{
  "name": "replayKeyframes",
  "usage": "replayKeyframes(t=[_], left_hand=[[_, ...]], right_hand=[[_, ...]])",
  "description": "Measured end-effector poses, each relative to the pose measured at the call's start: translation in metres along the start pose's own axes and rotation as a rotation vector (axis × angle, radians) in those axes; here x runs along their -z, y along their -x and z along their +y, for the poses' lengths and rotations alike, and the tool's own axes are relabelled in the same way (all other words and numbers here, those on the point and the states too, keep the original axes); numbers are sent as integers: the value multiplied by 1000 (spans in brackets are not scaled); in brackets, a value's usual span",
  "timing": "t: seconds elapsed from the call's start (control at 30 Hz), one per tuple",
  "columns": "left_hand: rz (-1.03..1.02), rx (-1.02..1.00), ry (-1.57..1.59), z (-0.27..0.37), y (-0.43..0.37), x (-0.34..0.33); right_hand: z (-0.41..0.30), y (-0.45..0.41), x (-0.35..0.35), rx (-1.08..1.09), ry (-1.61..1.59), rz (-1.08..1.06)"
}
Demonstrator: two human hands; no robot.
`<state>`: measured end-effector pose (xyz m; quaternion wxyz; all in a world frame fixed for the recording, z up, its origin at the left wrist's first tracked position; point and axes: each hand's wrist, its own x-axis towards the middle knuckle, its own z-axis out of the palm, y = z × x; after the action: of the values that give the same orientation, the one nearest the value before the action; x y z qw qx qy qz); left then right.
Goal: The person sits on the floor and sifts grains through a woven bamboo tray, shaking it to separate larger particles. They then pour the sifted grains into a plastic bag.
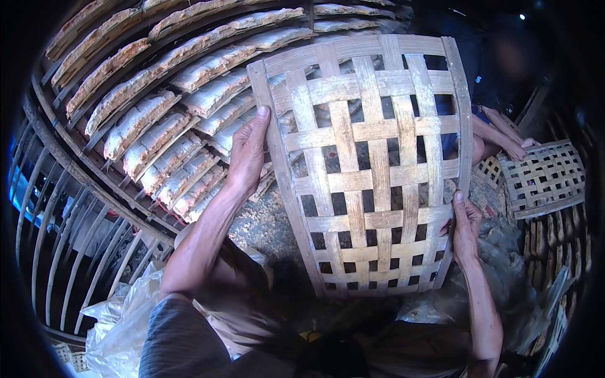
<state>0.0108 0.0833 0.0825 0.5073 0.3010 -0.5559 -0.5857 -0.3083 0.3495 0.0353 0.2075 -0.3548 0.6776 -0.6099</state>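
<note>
A woven bamboo tray (377, 156) with wooden side strips is held upright, its open lattice facing me. My left hand (250, 146) grips the left side strip, thumb on the near face and fingers behind. Lower down, my right hand (465, 224) pinches the right side strip, its thumb at the edge. No food lies on this tray. Behind and to the left, slabs of a white and orange-brown crusted food (137, 125), possibly fermented cakes, lie in rows on thin slats.
Bamboo racks (61, 160) curve along the left. Clear plastic sheeting (125, 312) lies at lower left, and more plastic (501, 260) at the right. Across from me at the right, a seated person's hands (520, 149) touch another woven tray (543, 177). Crumbs (264, 227) cover the floor.
</note>
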Motion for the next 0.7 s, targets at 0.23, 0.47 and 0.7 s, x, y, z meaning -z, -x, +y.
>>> replayKeyframes(t=[0.23, 0.47, 0.7], left_hand=[[-129, -81, 50, -6, -6, 2], [-10, -53, 41, -4, -4, 7], [-46, -116, 219, 1, -5, 6]], right_hand=[[-5, 5, -8, -2, 28, 66], [1, 2, 3, 9, -18, -71], [-1, 6, -5, -21, -57, -80]])
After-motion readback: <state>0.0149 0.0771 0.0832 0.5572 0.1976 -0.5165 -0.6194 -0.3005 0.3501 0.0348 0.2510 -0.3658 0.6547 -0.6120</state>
